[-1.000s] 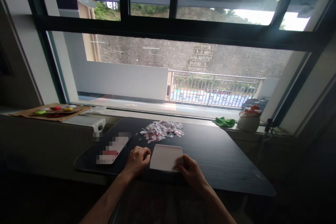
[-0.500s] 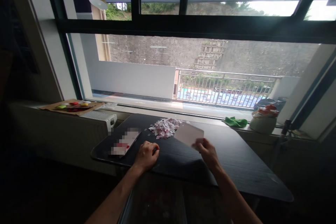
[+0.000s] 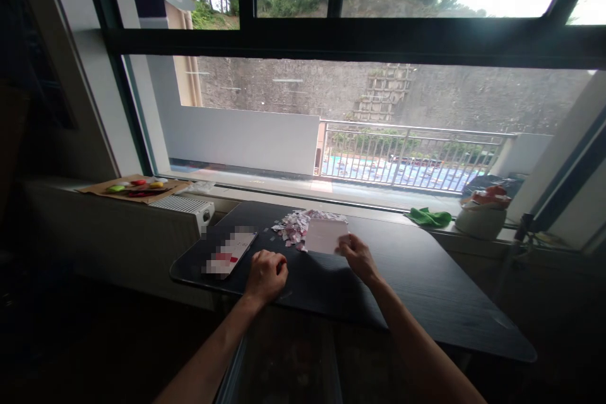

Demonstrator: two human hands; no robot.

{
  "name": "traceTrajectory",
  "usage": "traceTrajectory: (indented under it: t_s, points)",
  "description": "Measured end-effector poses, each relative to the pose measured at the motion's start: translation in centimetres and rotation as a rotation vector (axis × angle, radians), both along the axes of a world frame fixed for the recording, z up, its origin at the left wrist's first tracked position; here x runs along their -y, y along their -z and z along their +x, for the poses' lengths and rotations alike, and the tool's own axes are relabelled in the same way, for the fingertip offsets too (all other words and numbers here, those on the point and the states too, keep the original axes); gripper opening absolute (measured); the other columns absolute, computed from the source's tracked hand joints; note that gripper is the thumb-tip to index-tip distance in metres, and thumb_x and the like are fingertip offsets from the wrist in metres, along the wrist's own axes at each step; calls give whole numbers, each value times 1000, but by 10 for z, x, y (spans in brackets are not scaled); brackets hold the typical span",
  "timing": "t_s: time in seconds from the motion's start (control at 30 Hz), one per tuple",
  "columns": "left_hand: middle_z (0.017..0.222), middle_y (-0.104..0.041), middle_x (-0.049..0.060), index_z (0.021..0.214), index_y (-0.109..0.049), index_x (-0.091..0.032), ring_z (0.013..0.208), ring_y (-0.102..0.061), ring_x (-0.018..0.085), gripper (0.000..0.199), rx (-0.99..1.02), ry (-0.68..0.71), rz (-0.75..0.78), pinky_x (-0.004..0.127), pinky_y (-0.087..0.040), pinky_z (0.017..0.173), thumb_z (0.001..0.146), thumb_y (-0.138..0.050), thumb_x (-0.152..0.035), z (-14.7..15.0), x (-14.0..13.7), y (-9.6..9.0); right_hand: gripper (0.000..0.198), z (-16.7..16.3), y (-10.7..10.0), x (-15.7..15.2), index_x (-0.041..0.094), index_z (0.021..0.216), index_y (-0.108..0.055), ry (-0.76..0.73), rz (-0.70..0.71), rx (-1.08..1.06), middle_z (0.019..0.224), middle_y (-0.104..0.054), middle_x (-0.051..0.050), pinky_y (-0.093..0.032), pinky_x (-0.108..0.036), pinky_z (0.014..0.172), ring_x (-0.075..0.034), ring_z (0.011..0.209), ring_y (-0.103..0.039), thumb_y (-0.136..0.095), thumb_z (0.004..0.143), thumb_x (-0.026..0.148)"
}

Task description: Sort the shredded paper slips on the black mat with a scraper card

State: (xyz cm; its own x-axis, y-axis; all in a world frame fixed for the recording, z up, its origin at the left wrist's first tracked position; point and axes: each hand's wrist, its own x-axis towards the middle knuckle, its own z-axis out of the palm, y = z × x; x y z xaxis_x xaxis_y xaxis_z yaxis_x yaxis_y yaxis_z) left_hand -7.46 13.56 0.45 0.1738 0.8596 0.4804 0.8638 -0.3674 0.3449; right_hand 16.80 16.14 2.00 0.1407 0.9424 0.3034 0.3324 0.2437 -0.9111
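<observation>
My right hand (image 3: 358, 257) grips the lower right corner of a flat, pale, rectangular card (image 3: 326, 235). The card is held tilted over the near right side of a pile of torn paper scraps (image 3: 294, 225), partly covering it. Whether its lower edge touches the table is unclear. My left hand (image 3: 267, 276) rests closed on the near part of the dark table (image 3: 416, 293), with nothing visible sticking out of it. Left of that hand lies a phone (image 3: 231, 254), its screen lit and partly pixelated.
Behind the table runs a window sill with a green cloth (image 3: 430, 217) and a pale bag (image 3: 481, 218) at the right. On the left ledge, a brown board (image 3: 99, 187) bears several coloured items. A white radiator (image 3: 184, 213) stands against the table's left side.
My right hand has shifted left with the card, which has turned more level and now covers the pile's right part. My left hand stays closed in place. The view has tilted slightly.
</observation>
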Motion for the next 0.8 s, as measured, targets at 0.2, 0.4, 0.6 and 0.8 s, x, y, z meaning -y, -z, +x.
traceTrajectory:
  t_s: [0.2,0.4,0.6,0.8]
  points:
    - [78,-66,6,76,-65,-18,86,-55,22,17,-13,-27,20,38,-37,87,79,-49,-19,0,0,1,19,-9,-7,-1,18,85,-59,17,29,-39,77,-69,-5,-50,-35,69,-21,75,-67,-53,74,33]
    - [79,-66,6,78,-65,-18,88,-55,22,17,-6,-34,18,38,-36,88,79,-48,-18,0,0,-1,16,-14,-10,1,17,78,-61,-61,-26,-3,72,-67,-4,-49,-32,63,-19,66,-64,-54,68,26]
    - [80,-66,6,76,-65,-18,88,-55,23,17,-5,-32,2,38,-36,88,79,-48,-18,1,1,-2,21,-1,-21,21,16,81,-60,5,-53,-28,71,-68,-5,-46,-31,60,-20,66,-63,-52,68,30]
    - [80,-66,6,77,-65,-18,88,-55,23,17,2,-33,-7,38,-36,87,78,-48,-17,1,2,-4,20,7,-13,19,17,79,-62,73,-90,42,72,-68,-5,-46,-32,61,-20,68,-63,-51,68,29]
